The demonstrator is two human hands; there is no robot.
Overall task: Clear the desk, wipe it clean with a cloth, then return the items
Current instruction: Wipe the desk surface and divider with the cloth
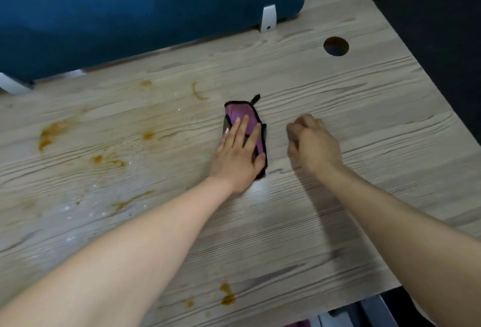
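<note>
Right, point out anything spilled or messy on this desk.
Brown-orange stains streak the desk left of the purple cloth, with more near the front edge. The left hand presses flat on the cloth, well right of most of them.

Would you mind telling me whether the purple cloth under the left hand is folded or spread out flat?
Folded. The purple, black-edged cloth forms a compact pad with doubled edges under the flat left hand.

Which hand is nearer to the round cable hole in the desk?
Right. The right hand, loosely curled and blurred, is below and slightly left of the cable hole. The left hand presses the purple cloth, farther left.
</note>
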